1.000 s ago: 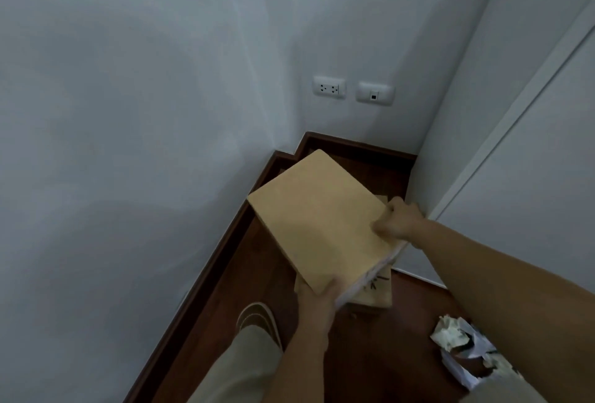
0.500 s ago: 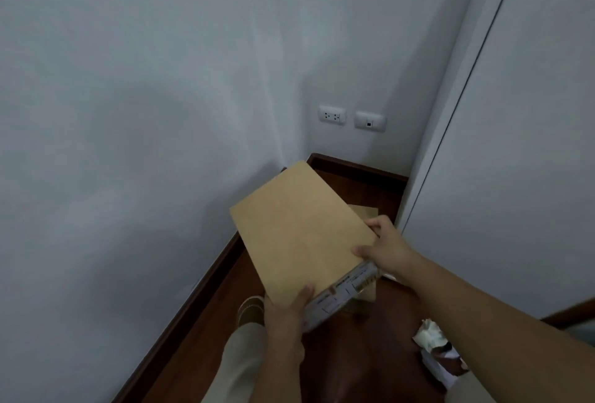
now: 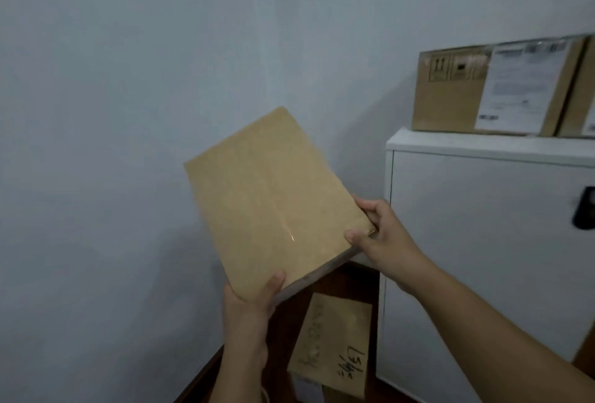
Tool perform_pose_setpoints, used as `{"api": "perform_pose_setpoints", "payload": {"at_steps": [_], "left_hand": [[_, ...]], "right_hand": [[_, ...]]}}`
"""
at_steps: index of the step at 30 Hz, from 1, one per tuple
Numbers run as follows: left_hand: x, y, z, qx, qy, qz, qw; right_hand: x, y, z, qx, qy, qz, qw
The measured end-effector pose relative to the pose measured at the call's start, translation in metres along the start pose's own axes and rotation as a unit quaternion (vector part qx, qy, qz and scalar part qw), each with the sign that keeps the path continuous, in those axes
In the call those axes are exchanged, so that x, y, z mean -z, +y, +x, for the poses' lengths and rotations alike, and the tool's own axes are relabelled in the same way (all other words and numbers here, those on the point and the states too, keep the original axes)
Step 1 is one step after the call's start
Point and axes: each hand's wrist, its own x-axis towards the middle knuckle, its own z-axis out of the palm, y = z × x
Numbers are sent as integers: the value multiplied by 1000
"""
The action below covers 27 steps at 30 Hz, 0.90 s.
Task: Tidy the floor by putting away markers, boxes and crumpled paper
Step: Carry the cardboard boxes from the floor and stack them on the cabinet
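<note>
A flat brown cardboard box (image 3: 273, 196) is held up in the air at chest height, tilted, in front of the grey wall. My left hand (image 3: 249, 312) grips its near corner, thumb on top. My right hand (image 3: 378, 235) grips its right corner, thumb on the top face and fingers round the edge. Below it, a second brown box (image 3: 335, 344) with handwriting on it stands on the dark wooden floor beside the cabinet.
A white cabinet (image 3: 483, 241) stands at the right with a dark handle (image 3: 584, 212) on its door. On its top sits a cardboard box (image 3: 457, 96) with a white shipping label. The wall is close at the left and ahead.
Both hands have lifted the flat box from low over the floor up to cabinet height. The view has risen: the cabinet top and its box now show, and the crumpled paper is out of view.
</note>
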Motion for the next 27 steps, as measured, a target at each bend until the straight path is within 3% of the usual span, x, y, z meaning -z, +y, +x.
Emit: {"api": "perform_pose_setpoints", "payload": {"at_steps": [9, 16, 27], "left_hand": [[-105, 158, -41, -172, -156, -7, 973], [-185, 225, -76, -280, -282, 30, 917], [-325, 228, -103, -260, -459, 48, 848]], "right_hand": [[95, -149, -6, 141, 63, 58, 986], [176, -211, -43, 231, 162, 31, 959], [293, -236, -96, 236, 297, -86, 921]]}}
